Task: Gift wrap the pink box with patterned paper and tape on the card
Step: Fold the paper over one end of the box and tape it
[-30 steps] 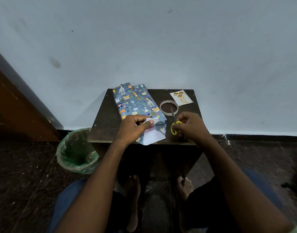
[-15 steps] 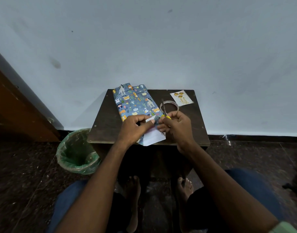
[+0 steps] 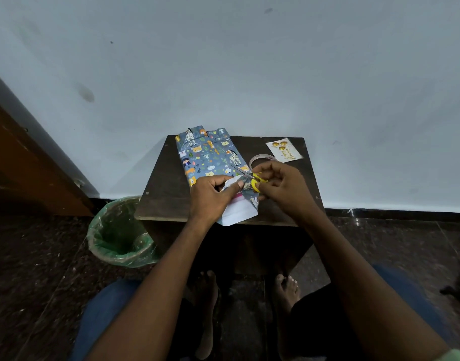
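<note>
- Head view: the wrapped box (image 3: 210, 155), covered in blue animal-patterned paper, lies on the dark tabletop (image 3: 163, 194) with its long axis running from the far edge by the wall toward the person; its near end is still unsealed, with the paper's white underside (image 3: 240, 212) hanging over the near tabletop edge.
- Head view: the left hand (image 3: 210, 194) pinches the loose flap at that near end, its grip clamped on the paper, thumb pressed across the white fold.
- Head view: the right hand (image 3: 281, 186) has its grip curled round the yellow-handled scissors (image 3: 252, 178), just right of the box's near end; the blades point left and away, over the patterned top. Whether the blades are parted cannot be told.
- Head view: judged from this, the cut turns on the flap lying immediately left of the scissors, held taut by the left hand; the right hand is the nearer to it.
- Head view: the tape roll (image 3: 260, 160) sits just beyond the right hand, right of the box, and the card (image 3: 285, 149) lies farther back at the box's right, near the wall.
</note>
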